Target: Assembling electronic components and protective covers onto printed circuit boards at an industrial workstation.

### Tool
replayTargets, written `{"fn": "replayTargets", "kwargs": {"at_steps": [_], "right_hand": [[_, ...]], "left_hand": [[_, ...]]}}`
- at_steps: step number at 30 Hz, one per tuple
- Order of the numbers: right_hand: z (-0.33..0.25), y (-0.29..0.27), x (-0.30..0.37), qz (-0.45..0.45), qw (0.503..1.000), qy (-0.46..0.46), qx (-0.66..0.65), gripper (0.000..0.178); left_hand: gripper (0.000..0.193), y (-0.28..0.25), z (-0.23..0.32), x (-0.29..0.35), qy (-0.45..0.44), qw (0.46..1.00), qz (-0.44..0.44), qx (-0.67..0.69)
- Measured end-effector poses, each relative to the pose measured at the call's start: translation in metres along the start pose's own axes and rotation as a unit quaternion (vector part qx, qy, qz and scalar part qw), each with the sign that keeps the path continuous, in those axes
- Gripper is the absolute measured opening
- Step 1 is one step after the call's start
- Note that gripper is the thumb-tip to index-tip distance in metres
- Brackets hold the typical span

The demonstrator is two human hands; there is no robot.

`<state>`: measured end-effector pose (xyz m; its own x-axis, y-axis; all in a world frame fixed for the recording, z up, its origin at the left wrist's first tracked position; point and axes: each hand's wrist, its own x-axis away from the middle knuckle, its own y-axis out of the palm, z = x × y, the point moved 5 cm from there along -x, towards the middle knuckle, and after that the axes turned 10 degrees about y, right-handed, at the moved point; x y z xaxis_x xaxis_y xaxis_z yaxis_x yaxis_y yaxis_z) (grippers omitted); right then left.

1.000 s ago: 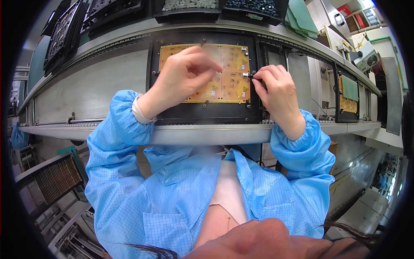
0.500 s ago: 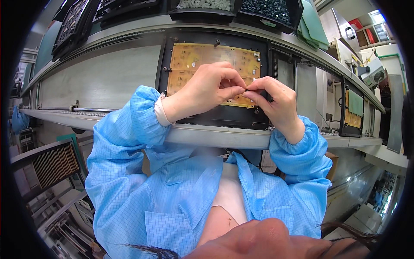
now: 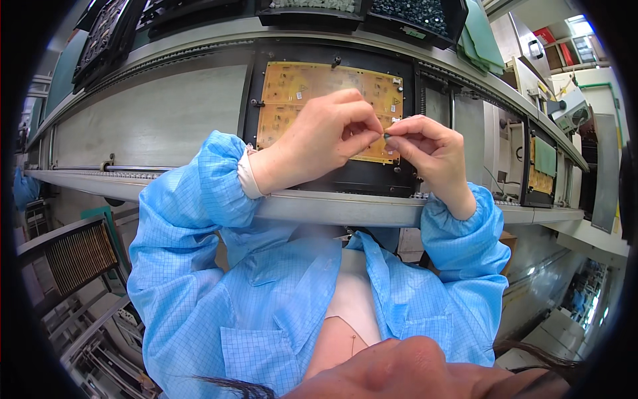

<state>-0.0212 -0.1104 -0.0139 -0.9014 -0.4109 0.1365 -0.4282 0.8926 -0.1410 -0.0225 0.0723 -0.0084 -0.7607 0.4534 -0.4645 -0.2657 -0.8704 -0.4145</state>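
My right hand [image 3: 428, 147] pinches a small dark green component [image 3: 387, 135] between thumb and fingertips; it is too small to tell its kind. Close beside it, my left hand [image 3: 325, 133] is closed in a pinch, its fingertips almost meeting those of the right. Whatever the left fingers hold, if anything, is hidden. Both hands hover over a yellow-brown circuit board panel [image 3: 332, 78], covering its lower middle. Small white parts sit along the panel's right edge. The panel lies in a black carrier frame [image 3: 249, 123] with dark clamps around it.
A metal conveyor rail [image 3: 319, 205] runs along the near side. Beyond the far rail stand a black bin of dark small parts [image 3: 415, 20] and one of white parts [image 3: 312, 5]. Green sheets [image 3: 478, 40] lie to their right. Another carrier with a board [image 3: 541, 166] sits farther right.
My right hand has shifted slightly right, opening a small gap between the hands. The dark green component shows more plainly at its fingertips. My left hand stays nearly in place.
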Motion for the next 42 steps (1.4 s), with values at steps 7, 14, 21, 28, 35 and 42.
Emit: {"fn": "replayTargets", "kwargs": {"at_steps": [7, 14, 21, 28, 35, 42], "right_hand": [[0.005, -0.036, 0.007, 0.161, 0.942, -0.083, 0.283, 0.015], [0.004, -0.032, 0.007, 0.160, 0.905, -0.142, 0.367, 0.017], [0.001, -0.030, 0.008, 0.152, 0.881, -0.172, 0.413, 0.016], [-0.012, -0.018, 0.007, 0.124, 0.828, -0.238, 0.492, 0.017], [-0.017, -0.012, 0.006, 0.120, 0.815, -0.233, 0.517, 0.016], [-0.024, 0.006, 0.005, 0.075, 0.745, -0.211, 0.628, 0.021]], "left_hand": [[0.009, -0.023, -0.014, -0.005, -0.053, 0.996, 0.072, 0.027], [0.012, -0.025, -0.021, -0.003, -0.061, 0.990, 0.104, 0.079], [0.012, -0.030, -0.021, -0.003, -0.037, 0.992, 0.104, 0.067], [0.008, -0.036, -0.022, -0.002, -0.055, 0.989, 0.098, 0.094], [0.012, -0.040, -0.028, 0.001, -0.073, 0.983, 0.099, 0.135], [0.015, -0.047, -0.030, 0.002, -0.089, 0.982, 0.111, 0.128]]}}
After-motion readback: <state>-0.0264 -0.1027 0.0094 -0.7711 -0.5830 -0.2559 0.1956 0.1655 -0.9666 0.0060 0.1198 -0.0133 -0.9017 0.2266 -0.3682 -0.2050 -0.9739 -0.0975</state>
